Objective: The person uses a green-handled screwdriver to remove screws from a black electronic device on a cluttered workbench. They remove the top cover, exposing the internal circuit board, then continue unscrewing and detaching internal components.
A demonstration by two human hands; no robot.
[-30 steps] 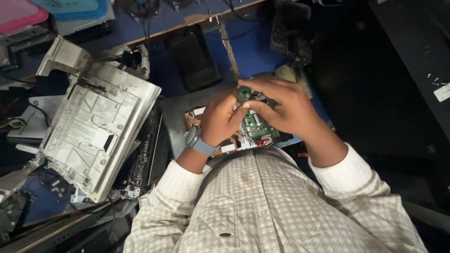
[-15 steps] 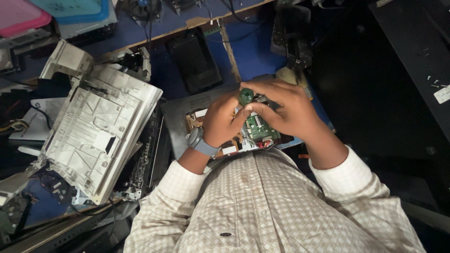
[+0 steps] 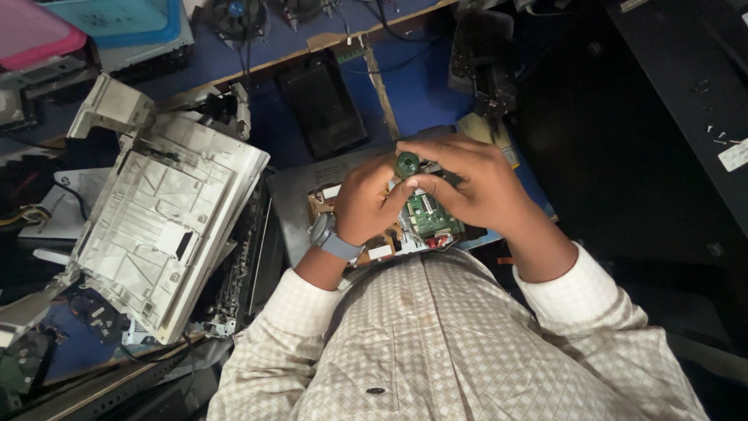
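Both hands are meeting over a green circuit board (image 3: 427, 214) lying in an opened grey device chassis (image 3: 300, 199) on the blue bench, just in front of the person's chest. Right hand (image 3: 475, 187) is curling around a green-capped screwdriver handle (image 3: 407, 165), standing upright over the board. Left hand (image 3: 370, 199), wearing a wristwatch (image 3: 331, 238), is pinching the same handle lower down. A white plastic printer cover (image 3: 160, 226) is lying to the left.

- The person is wearing a long-sleeved shirt (image 3: 436, 343) in a beige-and-white diamond check, with a dark button showing at 6 o'clock.
- A grey-strapped wristwatch (image 3: 327, 234) is sitting on the left wrist, at 9 o'clock from the cuffs.
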